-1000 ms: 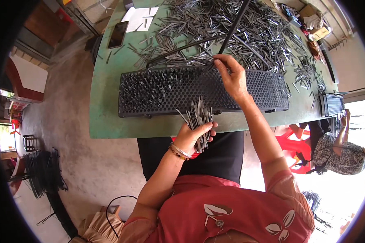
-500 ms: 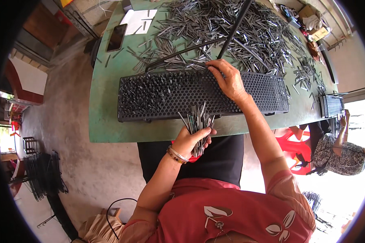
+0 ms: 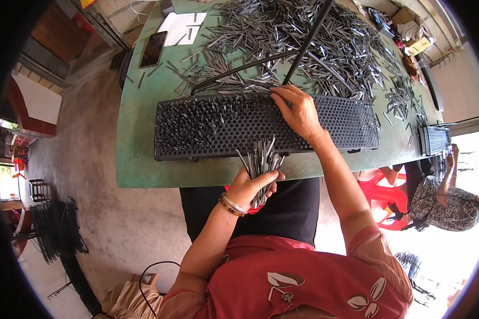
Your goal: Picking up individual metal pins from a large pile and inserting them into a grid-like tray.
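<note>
Left hand [image 3: 253, 186]: fingers closed around a bundle of thin metal rods [image 3: 262, 162], held upright at the near tabletop edge, just below the black perforated tray [image 3: 335, 119]. Right hand [image 3: 299, 111]: fingers curled, tips pressed on the tray's far rim; whether a rod is pinched, cannot tell. Tray's left half filled with standing rods, right half mostly bare holes. Beyond: loose heap of rods [image 3: 303, 37] on green tabletop [image 3: 135, 138]; 1 phone [image 3: 153, 49] far left.

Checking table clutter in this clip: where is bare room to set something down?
Bare green table left of the black perforated tray, below the phone, and the strip along the near edge. Crowded: the metal pin pile behind the tray; right hand on tray, left hand holding pins.
</note>
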A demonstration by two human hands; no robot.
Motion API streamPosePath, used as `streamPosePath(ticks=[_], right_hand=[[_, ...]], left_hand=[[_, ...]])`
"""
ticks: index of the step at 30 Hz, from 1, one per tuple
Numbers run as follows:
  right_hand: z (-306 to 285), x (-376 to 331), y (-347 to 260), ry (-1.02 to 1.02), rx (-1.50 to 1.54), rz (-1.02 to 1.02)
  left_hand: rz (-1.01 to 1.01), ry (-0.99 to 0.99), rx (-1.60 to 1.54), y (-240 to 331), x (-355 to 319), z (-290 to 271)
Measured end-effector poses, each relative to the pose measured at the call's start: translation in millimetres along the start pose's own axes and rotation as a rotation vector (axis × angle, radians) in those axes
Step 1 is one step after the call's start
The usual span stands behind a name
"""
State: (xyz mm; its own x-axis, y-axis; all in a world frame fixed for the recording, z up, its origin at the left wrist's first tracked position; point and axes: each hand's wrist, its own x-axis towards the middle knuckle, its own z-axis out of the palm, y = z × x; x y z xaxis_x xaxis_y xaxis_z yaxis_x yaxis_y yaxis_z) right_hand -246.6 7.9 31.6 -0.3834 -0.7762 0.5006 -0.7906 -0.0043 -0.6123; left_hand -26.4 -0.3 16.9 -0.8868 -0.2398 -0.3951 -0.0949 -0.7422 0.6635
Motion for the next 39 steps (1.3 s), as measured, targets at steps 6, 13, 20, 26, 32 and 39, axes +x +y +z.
streamPosePath(ticks=[6,13,20,26,32,39], right_hand=[[-3,0,0,-0.016,-0.048,-0.048],[-25,-13,-31,-0.256,0.222,0.297],[-29,-29,-39,-0.490,0.599,0.568],[-25,-21,-34,-0.149,0.645,0.651],[0,-3,-19,0.134,0.164,0.208],[13,-5,-4,0.122,-0.025,0.012]], left_hand=[[-0.001,-0.014,-0.003,0,0,1],[0.114,0.021,-0.087,1,-1,3],[0.138,0.011,-0.058,-1,1,1],[0.080,0.046,-0.077,-7,4,-3],[0.046,0.053,-0.135,-7,6,0],[0.020,0.029,-0.161,-6,4,-3]])
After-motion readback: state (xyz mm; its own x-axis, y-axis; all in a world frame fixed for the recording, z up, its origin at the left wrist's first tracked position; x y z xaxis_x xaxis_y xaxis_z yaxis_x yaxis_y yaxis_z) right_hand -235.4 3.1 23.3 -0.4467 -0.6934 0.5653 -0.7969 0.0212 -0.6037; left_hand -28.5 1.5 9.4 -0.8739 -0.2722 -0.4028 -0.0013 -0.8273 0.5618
